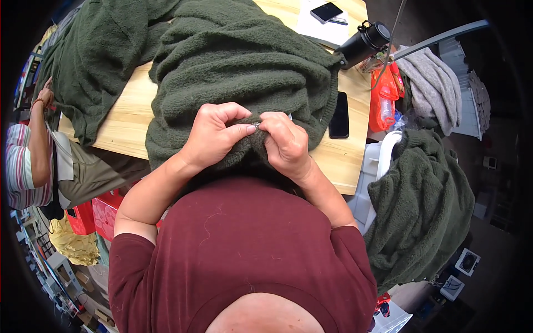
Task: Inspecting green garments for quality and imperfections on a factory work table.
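A dark green knit garment (239, 72) lies in thick folds across the table in front of me. My left hand (212, 136) pinches its near edge between thumb and forefinger. Close against it, my right hand (287, 143) grips the same edge, with the fingers curled in. Between the two sets of fingertips shows a small shiny thing (256, 126), too small to name. The edge bunches up under my hands and hangs toward my lap.
The wooden table (130, 125) carries a phone (339, 116), a black bottle (363, 44) and another phone (326, 12). At right, a green garment (425, 205) drapes over a white container (373, 172). Left, a co-worker's hand (46, 94) touches another green garment (105, 61).
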Demonstrator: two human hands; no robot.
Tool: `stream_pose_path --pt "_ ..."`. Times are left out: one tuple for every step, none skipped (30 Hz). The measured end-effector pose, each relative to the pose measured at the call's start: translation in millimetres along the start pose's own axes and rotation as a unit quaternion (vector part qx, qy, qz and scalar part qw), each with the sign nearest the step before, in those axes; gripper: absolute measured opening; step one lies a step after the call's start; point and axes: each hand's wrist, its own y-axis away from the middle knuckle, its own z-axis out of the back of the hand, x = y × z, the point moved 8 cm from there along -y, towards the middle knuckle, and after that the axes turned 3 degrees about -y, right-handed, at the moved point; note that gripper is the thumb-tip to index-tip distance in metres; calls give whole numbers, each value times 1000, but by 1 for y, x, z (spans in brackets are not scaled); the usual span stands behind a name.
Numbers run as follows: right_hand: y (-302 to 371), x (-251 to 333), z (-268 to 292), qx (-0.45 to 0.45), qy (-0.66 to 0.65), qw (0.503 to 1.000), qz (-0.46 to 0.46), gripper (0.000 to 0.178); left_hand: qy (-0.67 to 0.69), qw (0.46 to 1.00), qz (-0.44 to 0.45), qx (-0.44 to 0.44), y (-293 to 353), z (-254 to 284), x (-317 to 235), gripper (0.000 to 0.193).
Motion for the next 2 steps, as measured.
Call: stream_pose_path --pt "2 -2 -1 7 14 1000 -11 27 -24 1000 -7 -1 1 2 -1 11" --pt "4 -1 -3 15 28 999 -22 27 -49 999 -14 -4 2 6 -2 11"
